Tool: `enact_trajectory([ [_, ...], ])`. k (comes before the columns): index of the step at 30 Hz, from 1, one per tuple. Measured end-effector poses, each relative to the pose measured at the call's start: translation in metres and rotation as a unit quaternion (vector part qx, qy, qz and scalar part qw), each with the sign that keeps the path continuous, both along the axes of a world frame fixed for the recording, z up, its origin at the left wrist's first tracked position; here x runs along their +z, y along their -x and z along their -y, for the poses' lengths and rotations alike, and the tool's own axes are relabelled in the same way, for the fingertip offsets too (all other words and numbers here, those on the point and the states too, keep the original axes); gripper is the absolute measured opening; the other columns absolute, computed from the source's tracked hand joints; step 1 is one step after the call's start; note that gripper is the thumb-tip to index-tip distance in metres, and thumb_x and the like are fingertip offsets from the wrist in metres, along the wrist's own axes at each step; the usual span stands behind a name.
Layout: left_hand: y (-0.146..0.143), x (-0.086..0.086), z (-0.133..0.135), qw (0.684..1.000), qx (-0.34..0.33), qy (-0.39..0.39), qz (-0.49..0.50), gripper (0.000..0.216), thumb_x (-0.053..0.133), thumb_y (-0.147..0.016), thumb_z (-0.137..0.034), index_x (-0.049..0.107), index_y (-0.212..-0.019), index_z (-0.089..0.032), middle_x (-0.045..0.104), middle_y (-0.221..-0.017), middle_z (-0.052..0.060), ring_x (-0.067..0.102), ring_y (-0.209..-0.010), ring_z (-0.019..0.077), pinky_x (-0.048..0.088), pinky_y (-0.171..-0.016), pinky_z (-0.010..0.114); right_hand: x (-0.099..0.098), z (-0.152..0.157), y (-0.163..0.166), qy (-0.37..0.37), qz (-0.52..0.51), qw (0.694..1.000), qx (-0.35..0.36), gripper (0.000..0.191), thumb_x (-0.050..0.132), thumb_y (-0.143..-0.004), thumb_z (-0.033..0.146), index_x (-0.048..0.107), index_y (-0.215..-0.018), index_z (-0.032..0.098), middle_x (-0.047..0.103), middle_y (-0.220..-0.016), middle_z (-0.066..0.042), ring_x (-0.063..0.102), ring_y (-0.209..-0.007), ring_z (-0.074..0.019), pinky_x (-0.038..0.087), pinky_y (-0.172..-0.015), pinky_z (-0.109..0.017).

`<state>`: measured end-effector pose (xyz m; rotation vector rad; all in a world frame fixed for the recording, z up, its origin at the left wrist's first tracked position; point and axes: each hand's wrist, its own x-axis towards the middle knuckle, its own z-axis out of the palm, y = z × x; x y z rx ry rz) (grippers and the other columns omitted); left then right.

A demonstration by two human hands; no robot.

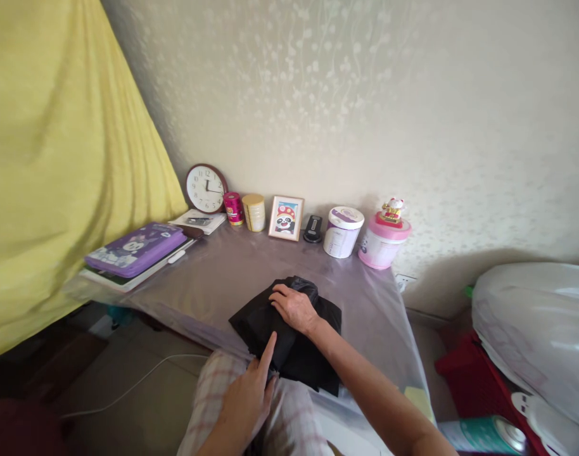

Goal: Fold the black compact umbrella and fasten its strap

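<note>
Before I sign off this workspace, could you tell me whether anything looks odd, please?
Nothing looks spilled or damaged. Mildly odd: the cat figurine perches on the lid of the pink tub, at back right, rather than directly on the table. The black fabric under the right hand is rumpled.

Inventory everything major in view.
Fabric: 1, black, front
Table: 1, greyish, centre
Curtain: 1, yellow, left
Case: 1, purple, left
Clock: 1, white, back left
Canisters: 2, magenta, yellow, beside clock
Frame: 1, tan, back
Gadget: 1, black, back
Tubs: 2, white, pink, back right
Figurine: 1, red-white, on pink tub
Bag: 1, whitish, right
Basket: 1, red, right
Can: 1, teal, lower right
Left hand: 1, at fabric edge
Right hand: 1, on fabric
</note>
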<state>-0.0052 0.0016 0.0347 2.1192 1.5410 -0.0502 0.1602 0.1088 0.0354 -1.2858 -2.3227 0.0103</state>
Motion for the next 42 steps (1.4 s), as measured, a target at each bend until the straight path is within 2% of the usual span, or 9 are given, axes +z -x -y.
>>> enact_trajectory([
  [5, 0.006, -0.005, -0.001, 0.999, -0.003, 0.000, 0.053, 0.064, 0.034, -0.092, -0.022, 0.002, -0.148, -0.023, 0.056, -0.128, 0.013, 0.059, -0.106, 0.0200, 0.041, -0.086, 0.027, 0.014, 0.025, -0.024, 0.002, -0.131, 0.989, 0.065, 0.024, 0.040, -0.096, 0.027, 0.060, -0.107, 0.022, 0.062, -0.115, -0.006, 0.057, -0.109, -0.0155, 0.045, -0.096, -0.032],
  [9, 0.009, -0.008, -0.001, 0.996, 0.006, 0.016, 0.083, 0.064, 0.035, -0.092, -0.024, 0.004, -0.148, -0.023, 0.057, -0.127, 0.011, 0.057, -0.110, 0.0195, 0.040, -0.089, 0.027, 0.005, 0.027, -0.035, 0.025, -0.052, 0.989, 0.134, 0.024, 0.044, -0.095, 0.031, 0.063, -0.107, 0.022, 0.067, -0.110, -0.006, 0.056, -0.113, -0.0182, 0.038, -0.102, -0.039],
  [13, 0.008, -0.008, -0.001, 0.995, 0.012, 0.026, 0.091, 0.064, 0.035, -0.091, -0.024, 0.004, -0.148, -0.024, 0.056, -0.128, 0.010, 0.057, -0.111, 0.0197, 0.040, -0.089, 0.028, -0.012, -0.008, -0.042, 0.019, -0.008, 0.999, 0.049, 0.024, 0.046, -0.095, 0.031, 0.066, -0.105, 0.022, 0.065, -0.117, -0.006, 0.053, -0.117, -0.0202, 0.033, -0.104, -0.044],
  [17, 0.008, -0.007, -0.002, 0.994, 0.012, 0.029, 0.102, 0.066, 0.035, -0.090, -0.022, 0.003, -0.148, -0.025, 0.053, -0.133, 0.011, 0.056, -0.114, 0.0204, 0.041, -0.090, 0.029, -0.013, -0.045, -0.059, 0.034, -0.024, 0.999, -0.034, 0.025, 0.044, -0.096, 0.027, 0.068, -0.092, 0.022, 0.072, -0.097, -0.005, 0.064, -0.099, -0.0178, 0.045, -0.091, -0.033],
  [22, 0.012, -0.010, -0.002, 0.991, 0.020, 0.028, 0.126, 0.066, 0.036, -0.090, -0.025, 0.002, -0.147, -0.027, 0.052, -0.135, 0.009, 0.057, -0.112, 0.0208, 0.042, -0.088, 0.030, 0.002, -0.030, -0.069, -0.004, -0.066, 0.993, -0.098, 0.034, 0.032, -0.099, 0.030, 0.064, -0.103, 0.019, 0.068, -0.105, -0.010, 0.062, -0.101, -0.0198, 0.045, -0.093, -0.038],
  [28, 0.013, -0.017, -0.004, 0.984, 0.021, 0.031, 0.172, 0.066, 0.036, -0.089, -0.027, 0.006, -0.148, -0.024, 0.048, -0.139, 0.008, 0.053, -0.118, 0.0185, 0.040, -0.093, 0.028, -0.009, 0.008, -0.047, -0.002, -0.057, 0.996, 0.065, 0.027, 0.041, -0.096, 0.030, 0.064, -0.108, 0.022, 0.067, -0.113, -0.006, 0.053, -0.117, -0.0197, 0.036, -0.104, -0.043],
  [33, 0.018, -0.019, -0.009, 0.978, 0.028, 0.035, 0.205, 0.068, 0.039, -0.087, -0.030, 0.010, -0.148, -0.020, 0.063, -0.120, 0.007, 0.062, -0.101, 0.0187, 0.045, -0.086, 0.027, -0.016, -0.003, -0.069, -0.022, -0.150, 0.985, -0.086, 0.029, 0.041, -0.095, 0.030, 0.065, -0.107, 0.019, 0.063, -0.119, -0.012, 0.057, -0.112, -0.0214, 0.042, -0.099, -0.042],
  [37, 0.020, -0.012, -0.011, 0.969, 0.042, 0.054, 0.239, 0.069, 0.040, -0.086, -0.031, 0.011, -0.147, -0.022, 0.066, -0.112, 0.005, 0.066, -0.079, 0.0160, 0.048, -0.076, 0.026, -0.010, 0.004, -0.093, 0.029, -0.284, 0.949, -0.136, 0.025, 0.046, -0.090, 0.033, 0.067, -0.099, 0.023, 0.069, -0.103, -0.005, 0.064, -0.097, -0.0193, 0.049, -0.090, -0.037],
  [42, 0.019, -0.006, -0.009, 0.955, 0.065, 0.132, 0.258, 0.072, 0.038, -0.088, -0.036, 0.001, -0.148, -0.021, 0.063, -0.062, -0.006, 0.053, -0.042, 0.0130, 0.045, -0.051, 0.024, -0.009, 0.023, -0.096, 0.129, -0.408, 0.892, -0.144, 0.024, 0.051, -0.086, 0.036, 0.068, -0.096, 0.023, 0.072, -0.090, -0.003, 0.067, -0.085, -0.0186, 0.053, -0.081, -0.035],
])
